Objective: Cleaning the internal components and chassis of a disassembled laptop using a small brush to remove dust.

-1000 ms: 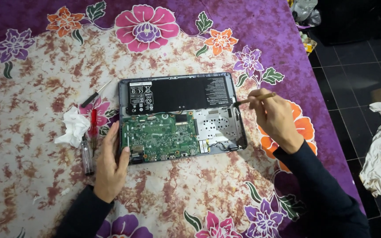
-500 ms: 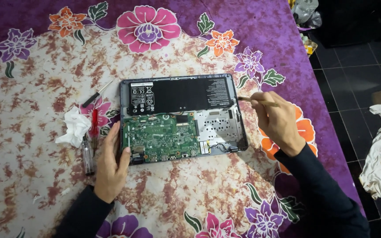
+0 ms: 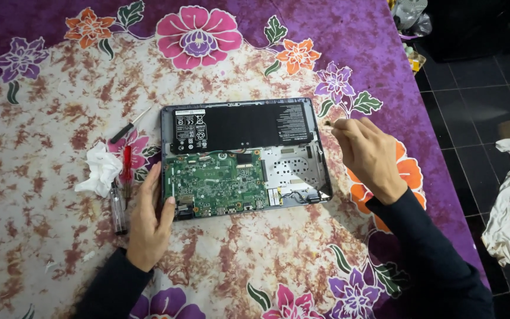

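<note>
The opened laptop (image 3: 244,158) lies mid-bed, nearer the right edge, with bare cloth (image 3: 42,248) all round; its shell holds a black battery (image 3: 246,125) and green board (image 3: 215,182). The left hand (image 3: 149,221) lies flat and open against its left edge, beside screwdrivers (image 3: 122,186) and tissue (image 3: 98,170). The right hand (image 3: 368,155) hovers just off its right edge, fingertips pinched on something too small to tell.

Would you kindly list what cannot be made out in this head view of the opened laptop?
- What the right hand pinches: only a tiny tip shows beyond its fingers.
- The laptop corner beneath the left hand: covered.
- The circuit board parts: too small.
- The screwdrivers in part: crumpled tissue overlaps them.
</note>
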